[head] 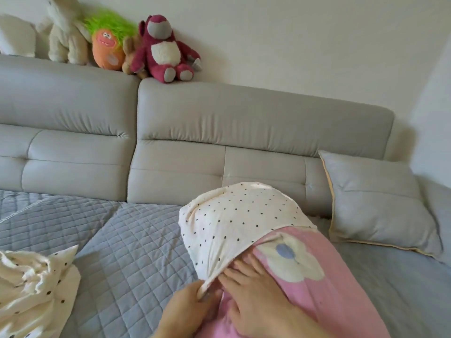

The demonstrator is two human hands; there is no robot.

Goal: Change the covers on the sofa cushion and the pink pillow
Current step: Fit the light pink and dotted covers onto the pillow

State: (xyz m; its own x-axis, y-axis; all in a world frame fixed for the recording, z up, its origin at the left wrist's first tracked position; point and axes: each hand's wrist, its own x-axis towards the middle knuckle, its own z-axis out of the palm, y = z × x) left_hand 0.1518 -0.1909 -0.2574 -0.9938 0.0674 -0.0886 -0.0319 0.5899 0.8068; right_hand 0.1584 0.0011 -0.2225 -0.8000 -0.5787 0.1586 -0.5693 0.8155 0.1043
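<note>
Grey sofa (219, 132) carries our pink pillow (324, 289). Our left hand (188, 306) pinches the dotted cover (234, 223) edge. Our right hand (253, 296) rests flat, fingers straight, on the pillow

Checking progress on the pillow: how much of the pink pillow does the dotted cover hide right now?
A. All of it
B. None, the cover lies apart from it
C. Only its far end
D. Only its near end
C: the dotted cover caps the far end of the pink pillow, whose near part shows bare; the left hand pinches the cover's edge.
</note>
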